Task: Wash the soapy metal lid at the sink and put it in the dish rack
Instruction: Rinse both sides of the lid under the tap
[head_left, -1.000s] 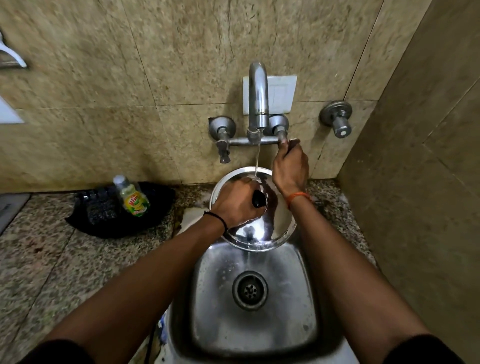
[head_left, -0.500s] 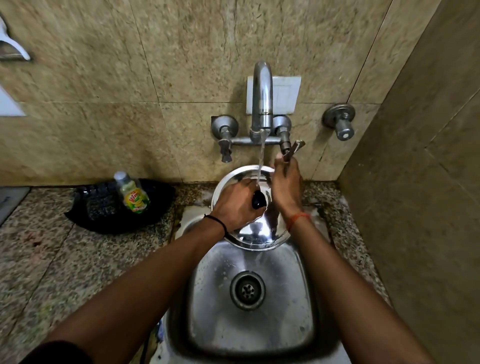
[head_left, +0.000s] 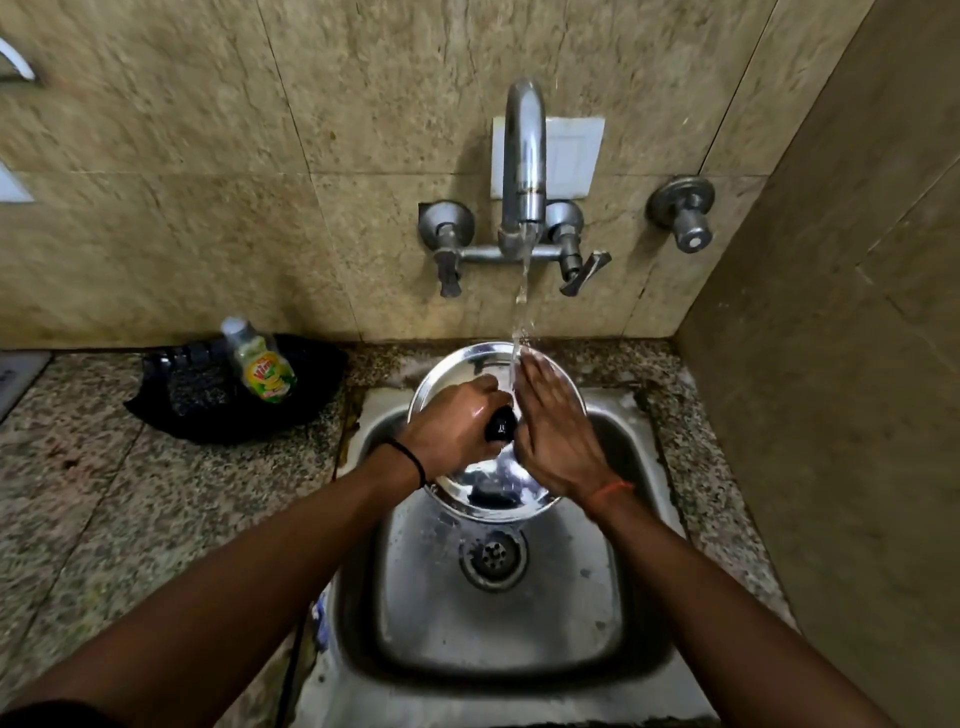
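Both forearms are showing bare from the wrists up to the lower corners of the picture. The left hand (head_left: 457, 423) is glistening wet across its back, and just behind it a thin black cord band (head_left: 410, 457) is circling the wrist. The right hand (head_left: 556, 431) is wearing no ring that can be seen; behind it a thin orange thread band (head_left: 613, 489) is lying around the wrist. A dark sleeve edge (head_left: 47, 714) is showing at the left upper arm in the bottom left corner. No watch or glove is being worn on either hand.
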